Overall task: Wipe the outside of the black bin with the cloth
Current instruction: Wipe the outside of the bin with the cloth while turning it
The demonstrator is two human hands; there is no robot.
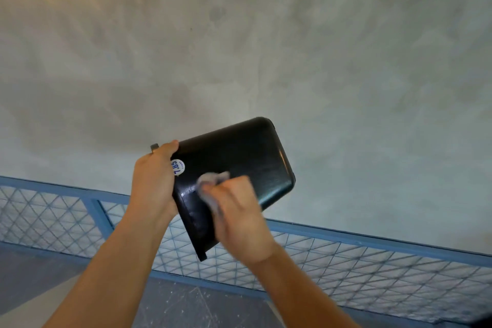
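A grey wall (266, 48) of mottled, trowelled plaster fills most of the view, with a warm yellow cast in its top left corner. Below it a blue metal railing (372, 243) runs slantwise across, its panels filled with diamond wire mesh. Nearest the camera lies a dull grey floor (186, 306) marked with pale scratches.

The black bin (239, 149) is held in the air in front of the wall and above the railing, tilted, with one broad side facing the camera. It is smooth, glossy plastic with rounded corners at its upper right end and a straight lipped edge at its lower end.

Both bare forearms reach up from the bottom of the view. The left hand (154, 181) grasps the bin's left edge, back of the hand to the camera, fingers wrapped over the edge. The right hand (239, 216), blurred, clutches a crumpled grey cloth (210, 178) and presses it against the bin's broad side.

A small round white sticker (177, 167) with blue print sits on the bin just beside the left hand.
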